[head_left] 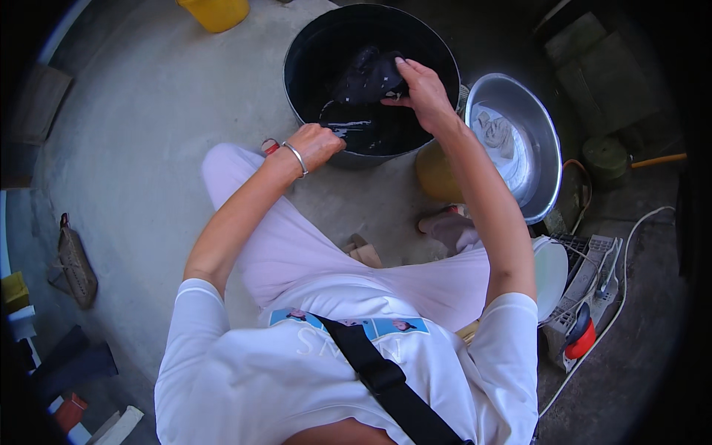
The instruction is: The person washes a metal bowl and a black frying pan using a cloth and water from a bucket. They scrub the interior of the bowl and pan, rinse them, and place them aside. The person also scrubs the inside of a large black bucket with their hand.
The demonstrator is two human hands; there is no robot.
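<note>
A large black tub with dark water in it stands ahead of me. My right hand pinches a wet dark cloth with small white marks, held above the water at the tub's right side. Part of the cloth hangs down toward the water. At the tub's near left rim is my left hand, closed, with a silver bangle on its wrist. Its fingertips are turned away, so what they grip, if anything, is hidden.
Right of the tub, a metal basin holding pale cloth rests near a yellow bucket. Another yellow bucket stands far left. A white cable runs along the right floor beside a grey crate. A brown bag lies left.
</note>
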